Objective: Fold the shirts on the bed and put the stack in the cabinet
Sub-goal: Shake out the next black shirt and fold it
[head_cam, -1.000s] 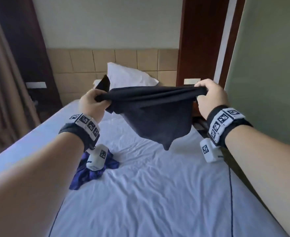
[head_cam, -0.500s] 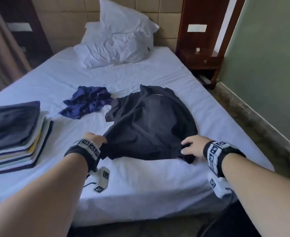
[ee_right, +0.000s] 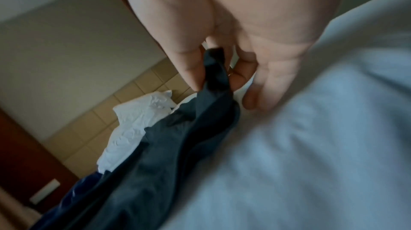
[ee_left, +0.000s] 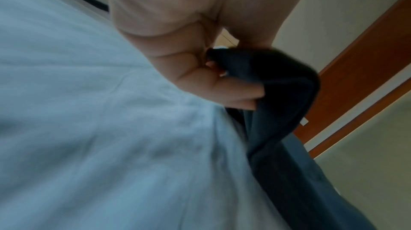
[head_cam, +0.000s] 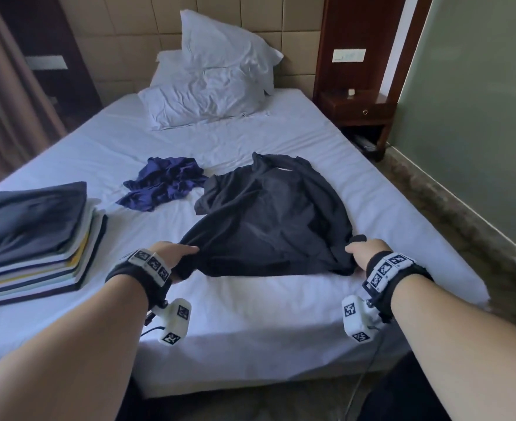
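Here, closest to us, our left hand (head_cam: 171,256) and right hand (head_cam: 364,253) each hold a bottom corner of a black shirt (head_cam: 269,220) near the foot of the bed (head_cam: 250,314). The left wrist view shows the left fingers (ee_left: 233,93) curled into a bunch of the dark cloth; the right wrist view shows the right thumb and a finger (ee_right: 191,73) pinching a thin fold of hem, with the other fingers loose beside it. The shirt lies mostly flat on the white sheet, its collar pointing away from us, wrinkled and bunched along its left edge. We judge it light, soft and limp: it will sag and crease wherever it is unsupported, so the hem corners or shoulder seams are the sensible places to hold, with the cloth kept taut between the hands. To our left sits a stack of folded shirts (head_cam: 35,238). Farther on, just beside the black shirt's far left edge, lies a crumpled blue shirt (head_cam: 162,183), not yet folded. Beyond it, white pillows (head_cam: 208,86) rest against the headboard, and a wooden nightstand (head_cam: 357,107) stands to the right.
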A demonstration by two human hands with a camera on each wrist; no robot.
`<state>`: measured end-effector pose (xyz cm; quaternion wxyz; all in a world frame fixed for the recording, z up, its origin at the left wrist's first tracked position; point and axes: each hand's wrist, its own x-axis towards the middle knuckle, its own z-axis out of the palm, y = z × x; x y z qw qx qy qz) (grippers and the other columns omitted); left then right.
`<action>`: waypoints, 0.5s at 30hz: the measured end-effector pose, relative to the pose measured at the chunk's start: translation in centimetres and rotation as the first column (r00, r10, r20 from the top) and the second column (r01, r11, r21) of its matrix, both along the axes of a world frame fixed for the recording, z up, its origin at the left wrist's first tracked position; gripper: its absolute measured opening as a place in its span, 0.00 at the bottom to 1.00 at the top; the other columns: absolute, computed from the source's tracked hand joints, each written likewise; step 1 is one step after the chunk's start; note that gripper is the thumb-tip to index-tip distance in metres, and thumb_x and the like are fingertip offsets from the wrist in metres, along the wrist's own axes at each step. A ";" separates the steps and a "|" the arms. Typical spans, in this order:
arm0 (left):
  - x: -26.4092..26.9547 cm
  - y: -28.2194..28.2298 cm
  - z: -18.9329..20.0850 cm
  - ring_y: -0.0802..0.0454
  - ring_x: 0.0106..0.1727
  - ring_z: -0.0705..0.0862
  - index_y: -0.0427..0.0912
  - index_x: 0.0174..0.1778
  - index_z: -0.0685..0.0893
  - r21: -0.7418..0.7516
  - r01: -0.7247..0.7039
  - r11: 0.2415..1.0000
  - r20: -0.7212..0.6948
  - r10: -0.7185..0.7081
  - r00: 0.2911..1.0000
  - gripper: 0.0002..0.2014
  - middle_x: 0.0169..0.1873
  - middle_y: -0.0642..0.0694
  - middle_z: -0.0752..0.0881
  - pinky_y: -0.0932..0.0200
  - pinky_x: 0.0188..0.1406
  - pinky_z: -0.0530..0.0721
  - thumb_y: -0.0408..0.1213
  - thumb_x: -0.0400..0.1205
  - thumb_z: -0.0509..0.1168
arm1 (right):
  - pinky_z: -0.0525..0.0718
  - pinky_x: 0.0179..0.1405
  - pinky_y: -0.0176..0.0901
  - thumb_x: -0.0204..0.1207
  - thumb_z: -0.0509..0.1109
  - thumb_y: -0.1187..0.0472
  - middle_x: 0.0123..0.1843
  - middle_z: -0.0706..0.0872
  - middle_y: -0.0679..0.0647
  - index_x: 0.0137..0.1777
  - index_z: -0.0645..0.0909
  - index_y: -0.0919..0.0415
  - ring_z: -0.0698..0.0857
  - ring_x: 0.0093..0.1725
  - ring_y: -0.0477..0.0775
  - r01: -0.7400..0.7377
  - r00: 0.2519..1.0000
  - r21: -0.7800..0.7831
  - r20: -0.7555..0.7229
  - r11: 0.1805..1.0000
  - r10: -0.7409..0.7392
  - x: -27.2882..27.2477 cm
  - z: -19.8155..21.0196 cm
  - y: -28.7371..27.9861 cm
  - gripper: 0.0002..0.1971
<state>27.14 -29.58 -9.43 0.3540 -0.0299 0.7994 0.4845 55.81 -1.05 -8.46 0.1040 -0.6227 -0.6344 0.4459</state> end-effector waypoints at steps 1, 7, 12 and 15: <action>0.0 -0.2 0.5 0.43 0.30 0.86 0.31 0.52 0.85 0.023 -0.005 1.000 -0.011 0.005 1.000 0.14 0.32 0.35 0.89 0.58 0.25 0.82 0.35 0.79 0.79 | 0.89 0.49 0.56 0.77 0.72 0.61 0.54 0.85 0.66 0.62 0.80 0.69 0.86 0.48 0.68 0.047 0.994 -0.020 -0.099 0.999 -0.049 0.2 0.6 0.2 0.16; 1.2 -2.4 3.5 0.50 0.27 0.76 0.34 0.43 0.81 0.008 0.007 1.000 -0.028 -0.007 1.000 0.11 0.23 0.38 0.85 0.70 0.18 0.66 0.34 0.79 0.78 | 0.92 0.45 0.68 0.77 0.65 0.69 0.43 0.84 0.66 0.59 0.78 0.71 0.90 0.28 0.71 0.168 0.966 0.015 -0.203 0.986 -0.161 3.2 4.6 -0.6 0.12; 3.5 -5.0 5.5 0.51 0.31 0.75 0.34 0.46 0.84 -0.150 0.133 0.980 -0.010 -0.136 0.991 0.13 0.29 0.37 0.89 0.69 0.25 0.64 0.35 0.76 0.81 | 0.91 0.27 0.61 0.80 0.67 0.72 0.28 0.87 0.69 0.61 0.78 0.75 0.89 0.23 0.65 0.079 0.992 0.072 -0.106 0.994 -0.071 6.0 5.4 -2.3 0.11; 5.1 -6.7 6.5 0.49 0.30 0.75 0.34 0.43 0.89 -0.317 0.249 0.915 -0.023 -0.270 0.962 0.18 0.36 0.37 0.92 0.63 0.32 0.67 0.44 0.69 0.85 | 0.89 0.21 0.56 0.81 0.68 0.72 0.28 0.87 0.72 0.60 0.77 0.77 0.88 0.22 0.64 0.026 0.999 0.066 -0.041 0.997 -0.023 7.8 5.8 -3.8 0.10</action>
